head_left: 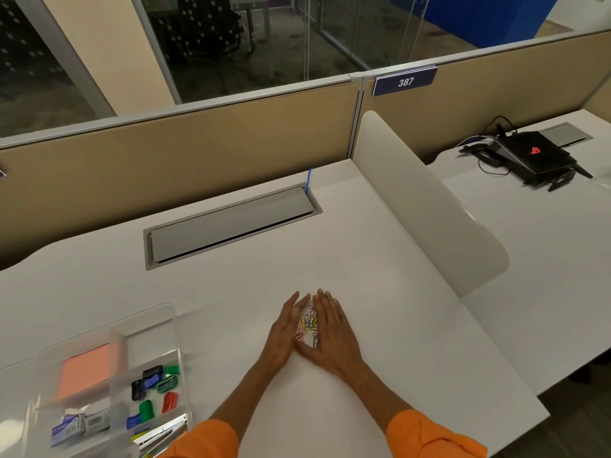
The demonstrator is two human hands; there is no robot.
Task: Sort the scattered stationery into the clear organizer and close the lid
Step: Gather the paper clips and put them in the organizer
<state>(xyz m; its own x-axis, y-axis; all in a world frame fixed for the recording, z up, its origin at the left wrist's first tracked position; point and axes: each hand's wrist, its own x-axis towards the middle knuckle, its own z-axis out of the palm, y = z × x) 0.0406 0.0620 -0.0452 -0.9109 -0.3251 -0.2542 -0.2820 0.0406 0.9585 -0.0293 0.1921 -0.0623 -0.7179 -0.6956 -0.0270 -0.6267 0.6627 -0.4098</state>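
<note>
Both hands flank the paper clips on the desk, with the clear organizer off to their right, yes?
No. The head view shows the left hand and right hand flanking the paper clips on the desk, but the clear organizer sits to their left, not right.

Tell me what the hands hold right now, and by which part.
Nothing is held. The left hand and right hand lie straight-fingered on the desk, flanking the pile of coloured paper clips, with no grip on it.
</note>
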